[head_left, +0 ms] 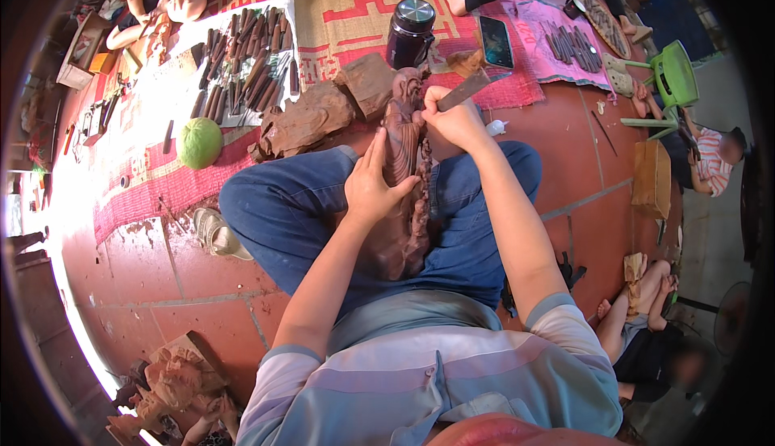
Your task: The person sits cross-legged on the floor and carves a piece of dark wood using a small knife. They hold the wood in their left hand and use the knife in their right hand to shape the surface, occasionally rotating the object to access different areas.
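Note:
A reddish-brown carved wooden statue [406, 143] of a bearded, robed figure leans upright between my legs. My left hand [374, 177] holds its side, with the thumb spread across the lower robe and the fingers stretched along the body. In my closed right hand [456, 123] is a carving chisel [464, 91]. A flat, dark length of it sticks out up and to the right. My right fingers are close against the statue's chest, below the beard; they hide the chisel's other end.
Rough wood blocks [311, 119], a dark flask [410, 33] and a phone [496, 42] lie ahead. Many chisels [250, 54] cover a cloth at left, near a green round fruit [199, 143]. A green stool [674, 75] stands right. Other people sit around.

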Motion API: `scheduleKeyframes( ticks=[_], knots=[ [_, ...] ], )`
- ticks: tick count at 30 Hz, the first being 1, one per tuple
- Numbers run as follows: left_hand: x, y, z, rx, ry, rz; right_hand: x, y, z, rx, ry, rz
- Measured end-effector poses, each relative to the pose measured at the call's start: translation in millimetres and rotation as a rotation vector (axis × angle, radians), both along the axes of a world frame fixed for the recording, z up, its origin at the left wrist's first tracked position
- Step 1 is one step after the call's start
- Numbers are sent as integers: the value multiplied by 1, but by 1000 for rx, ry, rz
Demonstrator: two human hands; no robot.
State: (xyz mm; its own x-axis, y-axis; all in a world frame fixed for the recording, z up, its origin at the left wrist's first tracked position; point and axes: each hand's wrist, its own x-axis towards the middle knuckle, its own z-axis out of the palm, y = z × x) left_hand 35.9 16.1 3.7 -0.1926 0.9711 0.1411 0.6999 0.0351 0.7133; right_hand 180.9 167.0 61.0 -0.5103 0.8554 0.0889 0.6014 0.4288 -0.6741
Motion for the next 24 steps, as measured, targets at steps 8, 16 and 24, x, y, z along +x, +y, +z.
scheduleKeyframes(
  ticks=[8,16,24],
  knots=[
    [1,0,-1,11,-4,-3,14,12,-18,-485,386,-26],
    [0,0,-1,3,-2,-3,-4,-11,-15,81,154,37],
    [1,2,-5,33,0,6,0,-9,1,-114,108,7]
  ],
)
